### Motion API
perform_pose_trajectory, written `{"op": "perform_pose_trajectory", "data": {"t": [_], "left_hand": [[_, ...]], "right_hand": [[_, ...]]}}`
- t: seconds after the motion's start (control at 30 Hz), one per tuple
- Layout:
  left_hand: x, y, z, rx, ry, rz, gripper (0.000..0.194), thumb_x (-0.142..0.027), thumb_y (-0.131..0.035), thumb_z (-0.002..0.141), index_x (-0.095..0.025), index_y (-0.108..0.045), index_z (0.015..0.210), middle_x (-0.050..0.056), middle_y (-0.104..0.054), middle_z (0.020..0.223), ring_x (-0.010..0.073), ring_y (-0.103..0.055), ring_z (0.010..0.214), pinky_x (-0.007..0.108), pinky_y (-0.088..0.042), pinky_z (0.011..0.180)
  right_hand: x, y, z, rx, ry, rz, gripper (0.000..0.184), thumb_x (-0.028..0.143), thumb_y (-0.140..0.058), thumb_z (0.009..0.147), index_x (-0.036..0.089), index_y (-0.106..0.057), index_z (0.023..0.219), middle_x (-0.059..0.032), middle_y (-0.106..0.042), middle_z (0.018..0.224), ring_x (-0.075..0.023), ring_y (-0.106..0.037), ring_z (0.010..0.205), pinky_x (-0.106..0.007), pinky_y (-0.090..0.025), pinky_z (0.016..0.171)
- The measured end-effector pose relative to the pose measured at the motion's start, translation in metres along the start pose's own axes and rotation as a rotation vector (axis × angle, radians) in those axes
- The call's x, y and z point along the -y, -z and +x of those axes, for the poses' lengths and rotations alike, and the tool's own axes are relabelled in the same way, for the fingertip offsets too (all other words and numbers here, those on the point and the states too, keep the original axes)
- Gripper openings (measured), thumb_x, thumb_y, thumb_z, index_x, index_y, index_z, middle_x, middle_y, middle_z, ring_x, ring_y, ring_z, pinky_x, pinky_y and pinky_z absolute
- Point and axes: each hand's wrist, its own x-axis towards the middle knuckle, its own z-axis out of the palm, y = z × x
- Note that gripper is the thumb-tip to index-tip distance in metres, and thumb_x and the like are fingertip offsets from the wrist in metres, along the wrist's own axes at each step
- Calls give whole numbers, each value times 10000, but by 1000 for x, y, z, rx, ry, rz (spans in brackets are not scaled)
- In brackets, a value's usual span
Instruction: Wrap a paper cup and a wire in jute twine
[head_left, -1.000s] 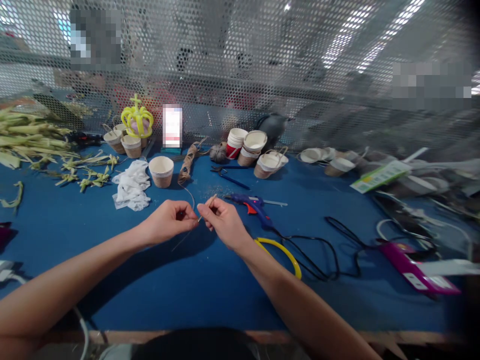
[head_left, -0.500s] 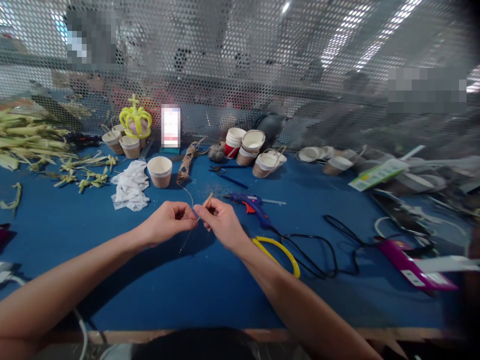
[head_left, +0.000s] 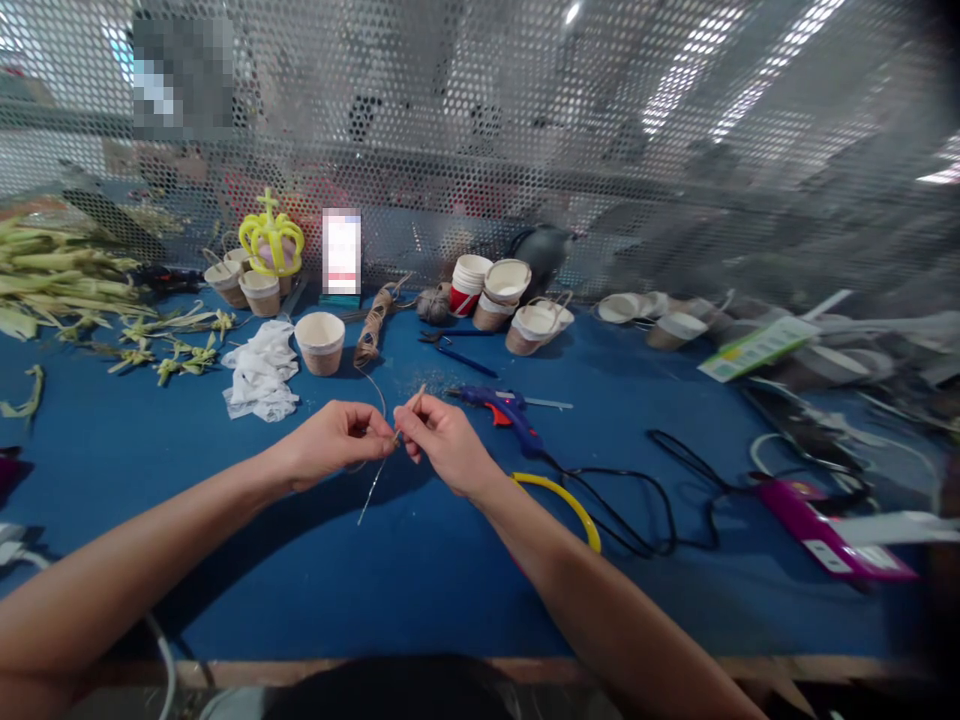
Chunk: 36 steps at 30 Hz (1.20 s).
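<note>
My left hand (head_left: 354,437) is closed in a pinch on jute twine (head_left: 379,392), which runs back to a twisted hank of twine (head_left: 373,325). My right hand (head_left: 439,440) pinches a thin tan piece (head_left: 420,394) whose tip pokes up past the fingers; it looks like twine wound on something slim. Both sets of fingertips nearly meet. From under them a thin shiny wire (head_left: 367,500) slants down toward the blue table. Fingers hide the spot where twine, wire and tan piece come together.
Right of my hands lie a blue glue gun (head_left: 514,410), its black cord and a yellow ring (head_left: 566,498). Pliers (head_left: 442,337) are behind. A burlap cup (head_left: 320,345) stands beside crumpled white fabric (head_left: 262,375). A phone (head_left: 342,252) leans against the mesh (head_left: 442,180).
More of the shiny wire shows below my fingers, hanging lower. My right hand has shifted very slightly; the things on the table stay put.
</note>
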Motion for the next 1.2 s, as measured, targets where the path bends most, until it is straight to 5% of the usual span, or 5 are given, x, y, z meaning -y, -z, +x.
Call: {"op": "perform_pose_trajectory", "data": {"t": [0.77,1.03,1.2], "left_hand": [[-1,-6,0,-78,-34,143,160,-246,-559,648,-133,-472,576,-74,-381,497,39,-281,457,186,-204,436],[-1,-1,1,0,20,-42,205,-304,-597,650,-128,-506,595,-55,-433,515,36,-303,429,185,-222,407],[2,1,2,11,23,-59,192,-288,-592,668,-129,-507,602,-57,-423,513,32,-290,423,186,-208,405]], "right_hand": [[4,-1,-1,-77,55,-256,310,429,-532,737,175,-449,580,55,-420,465,-66,-373,413,-212,-309,412],[5,-1,-1,103,14,75,262,428,-568,706,175,-501,719,35,-493,611,-77,-463,507,-211,-399,453],[2,1,1,45,12,54,252,403,-576,708,171,-486,665,45,-485,548,-69,-447,474,-209,-386,455]]}}
